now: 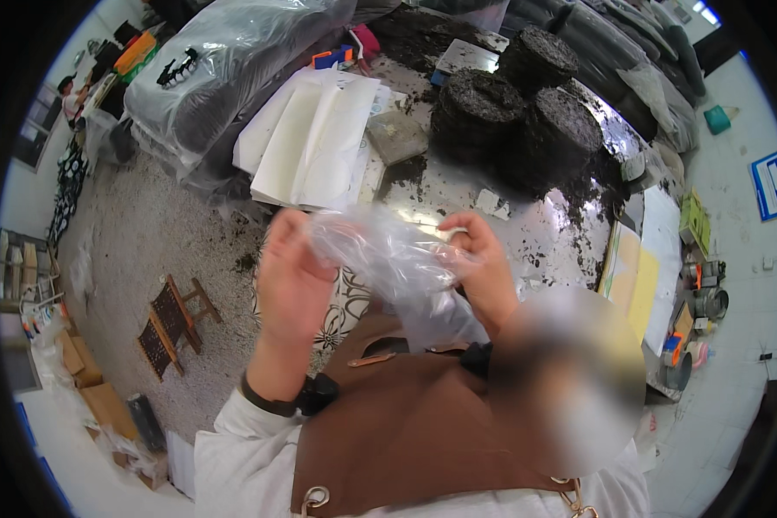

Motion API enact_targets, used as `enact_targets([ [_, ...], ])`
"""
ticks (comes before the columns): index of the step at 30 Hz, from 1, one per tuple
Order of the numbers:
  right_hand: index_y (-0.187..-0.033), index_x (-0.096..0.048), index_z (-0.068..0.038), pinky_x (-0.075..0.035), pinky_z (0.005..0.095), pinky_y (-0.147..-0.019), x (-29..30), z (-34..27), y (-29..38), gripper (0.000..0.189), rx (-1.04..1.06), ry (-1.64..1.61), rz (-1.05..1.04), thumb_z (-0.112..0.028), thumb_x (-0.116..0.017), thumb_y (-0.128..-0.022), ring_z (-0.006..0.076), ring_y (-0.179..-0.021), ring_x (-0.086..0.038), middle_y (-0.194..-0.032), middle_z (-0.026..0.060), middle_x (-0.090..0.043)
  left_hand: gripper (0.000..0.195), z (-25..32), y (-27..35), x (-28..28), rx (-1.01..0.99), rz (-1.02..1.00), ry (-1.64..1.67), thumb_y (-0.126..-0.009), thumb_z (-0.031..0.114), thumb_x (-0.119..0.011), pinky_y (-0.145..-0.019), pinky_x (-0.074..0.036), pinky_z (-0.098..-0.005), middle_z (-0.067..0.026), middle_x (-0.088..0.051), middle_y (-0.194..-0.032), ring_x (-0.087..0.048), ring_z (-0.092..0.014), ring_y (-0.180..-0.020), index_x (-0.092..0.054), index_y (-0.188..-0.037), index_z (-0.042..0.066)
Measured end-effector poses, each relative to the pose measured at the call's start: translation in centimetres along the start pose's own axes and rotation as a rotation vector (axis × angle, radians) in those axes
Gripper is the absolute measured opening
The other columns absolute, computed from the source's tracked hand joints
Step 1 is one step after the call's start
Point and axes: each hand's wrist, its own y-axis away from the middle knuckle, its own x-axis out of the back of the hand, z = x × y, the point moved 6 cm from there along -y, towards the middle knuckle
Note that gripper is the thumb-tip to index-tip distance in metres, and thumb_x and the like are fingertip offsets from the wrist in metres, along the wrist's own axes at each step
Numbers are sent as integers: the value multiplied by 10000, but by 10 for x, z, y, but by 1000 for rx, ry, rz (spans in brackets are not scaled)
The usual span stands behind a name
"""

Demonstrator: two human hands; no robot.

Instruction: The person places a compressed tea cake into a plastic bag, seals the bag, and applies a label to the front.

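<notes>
A crumpled clear plastic bag [395, 259] is stretched between my two hands, in front of my brown apron [401, 414]. My left hand [298, 278] pinches its left end, near the stack of white paper sheets [317, 136]. On the other side my right hand [482, 265] grips the bag's right part, with the index finger raised and bent. The bag's lower part hangs down towards the apron. Beyond the hands, several round stacks of dark pressed leaf-like material [476, 107] stand on a shiny metal tabletop [427, 194] strewn with dark crumbs.
A square slab [398, 137] lies beside the paper. Large plastic-wrapped dark bundles [213, 84] border the table at the left and back. On the floor to the left stands a folding stool [171, 324]. Yellow and white sheets [647, 272] lie at the right. A person [71, 100] is far left.
</notes>
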Motion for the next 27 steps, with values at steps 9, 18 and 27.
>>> enact_targets([
  [9, -918, -556, -35, -400, 269, -494, 129, -42, 36, 113, 466, 916, 570, -102, -569, -829, 124, -547, -518, -622, 23, -541, 103, -66, 7, 21, 523, 18, 347, -876, 142, -504, -454, -396, -204, 5, -521, -671, -464, -94, -506, -511, -809, 64],
  [18, -666, -466, -86, -368, 249, -449, 92, 14, 97, 259, -108, 44, -407, -184, -443, -905, 89, -526, -448, -619, -8, -446, 168, -11, -28, 16, 260, -114, -94, -913, 156, -460, -588, -464, -280, -51, -529, -772, -511, -123, -645, -479, -780, 55],
  [27, -792, -518, -108, -485, 281, -588, 223, -27, 76, 238, 214, -332, 425, -280, -442, -938, 101, -602, -534, -686, -14, -531, 111, -114, 60, -12, 1045, -662, -290, -835, 105, -558, -532, -426, -253, -22, -561, -733, -504, -72, -598, -558, -898, 13],
])
